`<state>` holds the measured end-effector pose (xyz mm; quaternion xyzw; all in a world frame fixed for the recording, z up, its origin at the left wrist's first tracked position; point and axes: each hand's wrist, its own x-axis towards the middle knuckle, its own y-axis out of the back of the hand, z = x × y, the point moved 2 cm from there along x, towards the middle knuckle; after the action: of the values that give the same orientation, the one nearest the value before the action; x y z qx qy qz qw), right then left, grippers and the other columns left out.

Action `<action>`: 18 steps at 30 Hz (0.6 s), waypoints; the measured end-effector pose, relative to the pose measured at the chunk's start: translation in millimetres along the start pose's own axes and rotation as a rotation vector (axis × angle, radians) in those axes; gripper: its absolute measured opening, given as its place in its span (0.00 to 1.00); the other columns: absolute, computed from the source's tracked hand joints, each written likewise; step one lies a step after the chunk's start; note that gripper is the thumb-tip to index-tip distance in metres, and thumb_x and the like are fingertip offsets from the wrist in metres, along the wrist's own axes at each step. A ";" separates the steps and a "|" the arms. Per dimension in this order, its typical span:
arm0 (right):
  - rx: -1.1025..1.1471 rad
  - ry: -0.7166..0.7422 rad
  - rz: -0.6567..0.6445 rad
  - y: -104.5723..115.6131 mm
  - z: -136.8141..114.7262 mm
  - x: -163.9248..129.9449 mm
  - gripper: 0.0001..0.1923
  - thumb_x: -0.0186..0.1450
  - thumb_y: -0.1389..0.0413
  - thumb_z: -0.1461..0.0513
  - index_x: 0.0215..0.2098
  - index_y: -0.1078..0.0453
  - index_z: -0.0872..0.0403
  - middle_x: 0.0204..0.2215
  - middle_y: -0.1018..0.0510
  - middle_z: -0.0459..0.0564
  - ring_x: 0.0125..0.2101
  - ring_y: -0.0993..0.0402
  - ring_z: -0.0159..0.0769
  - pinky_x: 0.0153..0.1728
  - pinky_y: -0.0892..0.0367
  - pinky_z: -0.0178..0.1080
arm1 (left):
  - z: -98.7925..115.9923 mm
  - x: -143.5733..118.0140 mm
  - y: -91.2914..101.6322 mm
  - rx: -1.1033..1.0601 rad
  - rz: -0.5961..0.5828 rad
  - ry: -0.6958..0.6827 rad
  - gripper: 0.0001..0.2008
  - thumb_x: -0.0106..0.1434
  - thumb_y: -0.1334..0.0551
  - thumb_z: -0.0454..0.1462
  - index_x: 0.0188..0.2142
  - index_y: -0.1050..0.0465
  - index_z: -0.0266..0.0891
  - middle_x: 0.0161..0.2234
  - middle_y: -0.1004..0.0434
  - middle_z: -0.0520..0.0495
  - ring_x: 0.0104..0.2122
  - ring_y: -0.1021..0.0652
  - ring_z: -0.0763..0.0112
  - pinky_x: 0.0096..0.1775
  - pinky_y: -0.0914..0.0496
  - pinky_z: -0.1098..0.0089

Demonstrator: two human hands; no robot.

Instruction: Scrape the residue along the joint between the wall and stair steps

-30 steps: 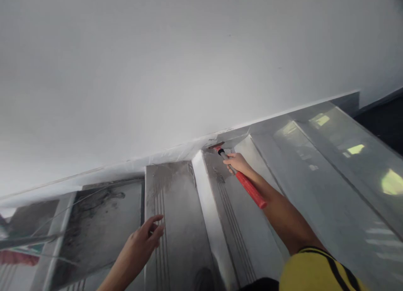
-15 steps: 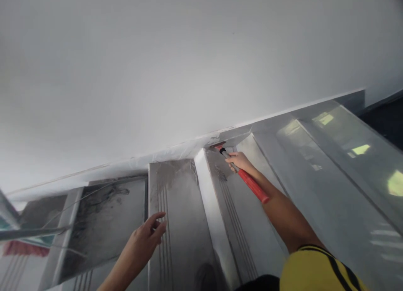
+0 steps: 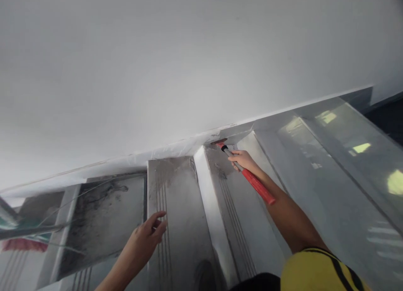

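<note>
My right hand (image 3: pixel 244 160) grips a tool with a red handle (image 3: pixel 258 187) and a grey shaft; its red head (image 3: pixel 220 143) touches the corner where the grey stair tread (image 3: pixel 233 207) meets the white wall (image 3: pixel 189 64). Torn clear plastic film (image 3: pixel 163 152) runs along the base of the wall there. My left hand (image 3: pixel 147 236) rests with spread fingers on the lower tread (image 3: pixel 176 198), near its grooved strips, holding nothing.
Grey steps run left and right, some dusty, the right ones glossy under film (image 3: pixel 330 156). A dark stained step (image 3: pixel 100 215) lies at left, with a metal rail (image 3: pixel 28 231) and red-green material (image 3: pixel 22 244) at the far left edge.
The tool head has shifted slightly up and right along the wall corner with my right hand. My left hand has barely moved.
</note>
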<state>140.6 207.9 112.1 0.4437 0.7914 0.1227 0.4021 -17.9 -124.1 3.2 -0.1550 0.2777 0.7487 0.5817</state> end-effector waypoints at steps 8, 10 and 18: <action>-0.027 -0.007 -0.006 10.7 -0.3 2.4 0.10 0.60 0.45 0.67 0.41 0.32 0.59 0.12 0.33 0.41 0.09 0.39 0.28 0.10 0.45 0.29 | -6.9 4.0 -1.2 0.005 0.001 -0.014 0.32 0.54 0.55 0.53 0.49 0.36 0.34 0.28 0.26 0.47 0.26 0.26 0.66 0.34 0.33 0.68; -0.029 0.000 -0.022 12.7 -0.8 4.1 0.10 0.60 0.45 0.67 0.41 0.32 0.59 0.12 0.33 0.41 0.09 0.39 0.28 0.10 0.44 0.29 | -8.8 3.3 -1.8 -0.008 -0.010 -0.010 0.33 0.54 0.55 0.53 0.50 0.37 0.34 0.29 0.26 0.46 0.26 0.26 0.66 0.35 0.33 0.67; -0.083 -0.004 0.007 18.5 -4.7 7.2 0.10 0.61 0.44 0.67 0.41 0.32 0.60 0.12 0.33 0.41 0.10 0.38 0.27 0.11 0.44 0.29 | -10.2 -3.2 3.7 0.000 0.013 -0.017 0.32 0.54 0.54 0.53 0.50 0.36 0.34 0.30 0.26 0.46 0.27 0.25 0.66 0.35 0.33 0.67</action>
<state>146.2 225.2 121.5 0.4295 0.7833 0.1560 0.4214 -21.5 -133.3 -2.4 -0.1466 0.2737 0.7539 0.5790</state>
